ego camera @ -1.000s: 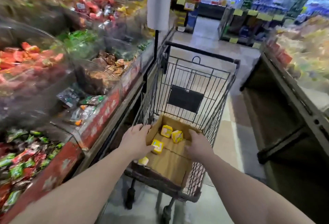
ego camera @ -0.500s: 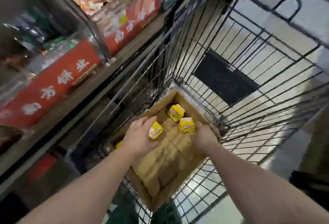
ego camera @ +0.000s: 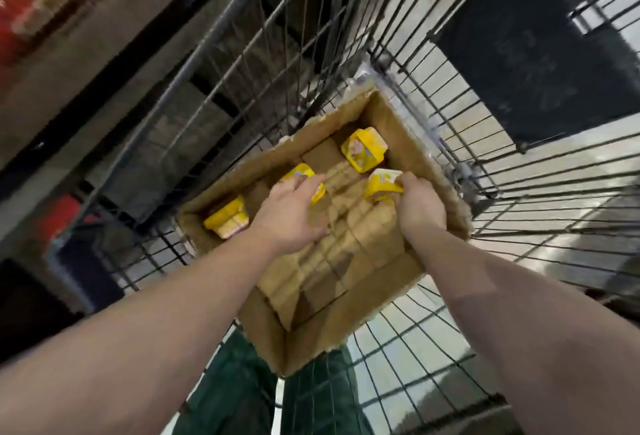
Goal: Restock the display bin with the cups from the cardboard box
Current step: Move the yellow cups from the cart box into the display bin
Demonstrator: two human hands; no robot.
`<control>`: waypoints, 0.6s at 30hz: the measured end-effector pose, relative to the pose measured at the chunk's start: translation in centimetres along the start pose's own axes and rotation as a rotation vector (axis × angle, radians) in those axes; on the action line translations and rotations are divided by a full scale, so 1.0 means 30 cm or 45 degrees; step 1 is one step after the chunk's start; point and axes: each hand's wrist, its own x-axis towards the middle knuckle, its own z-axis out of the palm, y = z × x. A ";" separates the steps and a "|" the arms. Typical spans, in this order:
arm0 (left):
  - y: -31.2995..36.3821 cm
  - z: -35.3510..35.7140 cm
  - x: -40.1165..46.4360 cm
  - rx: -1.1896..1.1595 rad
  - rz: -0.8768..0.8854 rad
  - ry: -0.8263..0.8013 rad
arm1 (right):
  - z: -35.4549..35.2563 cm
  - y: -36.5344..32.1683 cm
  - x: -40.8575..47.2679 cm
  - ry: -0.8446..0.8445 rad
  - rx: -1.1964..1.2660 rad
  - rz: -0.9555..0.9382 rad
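Picking stage: my right hand (ego camera: 420,208) pinches a cup (ego camera: 382,186) inside the box (ego camera: 398,130). Left hand (ego camera: 289,216) lies over another cup (ego camera: 302,171), but I can't tell if it's gripped, too blurry. Next I'd lift both toward the bin.

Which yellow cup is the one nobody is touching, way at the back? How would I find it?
Look inside the wire shopping cart for the cardboard box. In the box's far corner sits a yellow cup, tipped over. It lies beyond both hands, alone, while the right hand grips its nearest neighbour.
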 end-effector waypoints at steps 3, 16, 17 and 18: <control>0.014 -0.008 0.010 -0.007 0.023 -0.018 | -0.025 0.019 -0.004 -0.095 -0.002 -0.029; 0.025 -0.042 -0.029 -0.760 -0.225 -0.150 | -0.037 -0.159 -0.122 -0.338 0.461 -0.380; 0.012 -0.041 -0.029 -0.785 -0.233 -0.146 | -0.028 -0.162 -0.121 -0.353 0.478 -0.361; -0.002 -0.038 -0.029 -0.812 -0.243 -0.142 | -0.020 -0.164 -0.120 -0.366 0.499 -0.353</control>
